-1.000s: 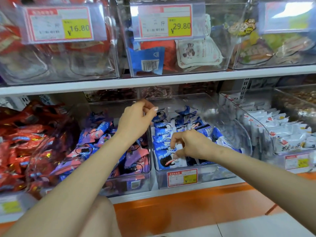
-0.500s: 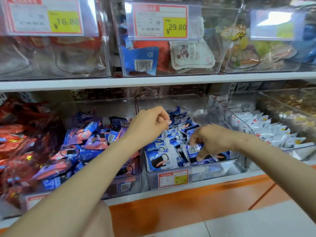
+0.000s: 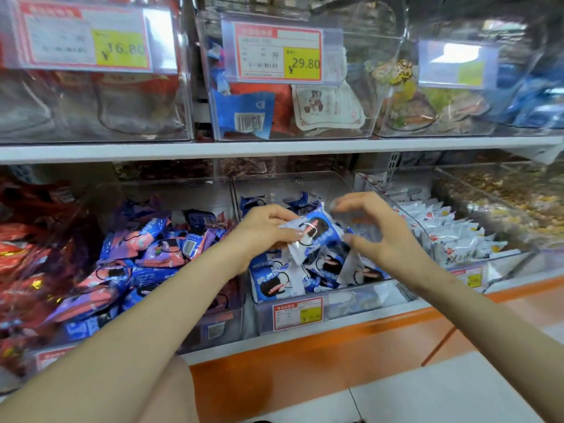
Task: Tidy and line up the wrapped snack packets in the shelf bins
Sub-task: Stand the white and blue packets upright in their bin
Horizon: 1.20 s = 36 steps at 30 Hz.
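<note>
White shop shelving (image 3: 274,148) carries two rows of clear plastic bins above an orange base strip (image 3: 305,361) and pale floor tiles (image 3: 442,392). The upper row shows a 16.80 price label (image 3: 122,51) on the left and a 29.80 price label (image 3: 302,64) at centre, each clipped to the front of its bin. On the lower row, a person's bare arms reach in from the near edge to the middle bin (image 3: 360,299), which holds a loose pile of blue-and-white snack packets (image 3: 274,285) lying at mixed angles. The left hand (image 3: 262,233) curls its fingers round the left end of one blue-and-white packet (image 3: 317,228), holding it tilted just above the pile with its printed face toward the camera. The right hand (image 3: 387,239) hovers just beside the packet's right end, fingers spread and bent, gripping nothing. Motion blur hides whether its fingertips touch the wrapper. The bin to the left is heaped with purple, pink and blue packets (image 3: 146,254) in no order, and red packets (image 3: 21,257) fill the far-left bin. To the right, white packets (image 3: 451,233) stand on edge in rows, and beyond them another bin holds loose yellow-brown snacks (image 3: 503,193).
</note>
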Motion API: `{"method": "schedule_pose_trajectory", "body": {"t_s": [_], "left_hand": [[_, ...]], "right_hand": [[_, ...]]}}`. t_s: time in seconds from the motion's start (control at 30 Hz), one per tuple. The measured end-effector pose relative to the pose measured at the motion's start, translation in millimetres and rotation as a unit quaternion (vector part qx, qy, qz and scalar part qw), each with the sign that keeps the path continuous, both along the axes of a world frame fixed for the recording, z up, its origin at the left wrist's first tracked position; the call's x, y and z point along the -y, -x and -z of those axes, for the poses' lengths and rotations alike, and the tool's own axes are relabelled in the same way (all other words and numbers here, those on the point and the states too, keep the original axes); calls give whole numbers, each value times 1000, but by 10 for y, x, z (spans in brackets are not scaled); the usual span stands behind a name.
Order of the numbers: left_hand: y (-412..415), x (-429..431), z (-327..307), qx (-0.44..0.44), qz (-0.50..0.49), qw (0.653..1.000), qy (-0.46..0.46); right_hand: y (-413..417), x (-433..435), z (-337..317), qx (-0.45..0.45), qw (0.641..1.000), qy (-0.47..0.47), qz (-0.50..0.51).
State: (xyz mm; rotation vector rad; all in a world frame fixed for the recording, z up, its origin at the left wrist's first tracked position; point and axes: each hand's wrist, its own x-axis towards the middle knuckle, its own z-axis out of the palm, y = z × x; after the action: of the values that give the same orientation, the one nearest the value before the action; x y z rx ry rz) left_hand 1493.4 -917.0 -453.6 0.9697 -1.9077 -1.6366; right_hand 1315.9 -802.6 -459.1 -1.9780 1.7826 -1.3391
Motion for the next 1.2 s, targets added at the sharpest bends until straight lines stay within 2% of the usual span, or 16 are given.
{"method": "schedule_pose_trajectory", "body": {"t_s": [0.1, 0.23, 0.3, 0.43, 0.5, 0.53, 0.57, 0.63, 0.67, 0.73, 0.83, 0.93, 1.03, 1.2], "left_hand": [[-56, 18, -42, -10, 41, 997, 58], [-58, -47, -60, -14, 90, 991, 94], [-57, -57, -63, -23, 84, 992, 94], [-74, -70, -61, -31, 70, 992, 105], [-87, -56, -41, 21, 59, 979, 193], [-92, -36, -22, 76, 55, 960, 263], [-95, -14, -3, 149, 58, 927, 341], [-89, 41, 30, 285, 100, 836, 458], [-83, 73, 42, 335, 131, 799, 481], [-69, 128, 52, 405, 177, 756, 483], [-36, 211, 72, 452, 202, 730, 471], [13, 251, 101, 484, 218, 709, 464], [48, 264, 113, 492, 221, 708, 457], [39, 275, 132, 472, 189, 699, 503]], "right_hand": [[2, -59, -54, 141, 984, -63, 85], [-137, -48, -82, 228, 951, -204, 50], [-211, -40, -80, 255, 937, -237, 19], [-293, 18, -94, 303, 930, -208, 6], [-240, 48, -145, 328, 928, -171, 35], [-195, 52, -171, 327, 931, -156, 52], [-138, 54, -179, 311, 936, -149, 69], [-52, 37, -159, 248, 951, -165, 87], [-32, 24, -133, 207, 957, -183, 83], [-16, 23, -47, 114, 965, -229, 58], [-8, 66, 60, 15, 963, -267, 39], [-15, 111, 108, 30, 965, -261, 17], [-68, 131, 140, 41, 961, -273, -30], [-269, 218, 242, 14, 955, -291, -59]]}}
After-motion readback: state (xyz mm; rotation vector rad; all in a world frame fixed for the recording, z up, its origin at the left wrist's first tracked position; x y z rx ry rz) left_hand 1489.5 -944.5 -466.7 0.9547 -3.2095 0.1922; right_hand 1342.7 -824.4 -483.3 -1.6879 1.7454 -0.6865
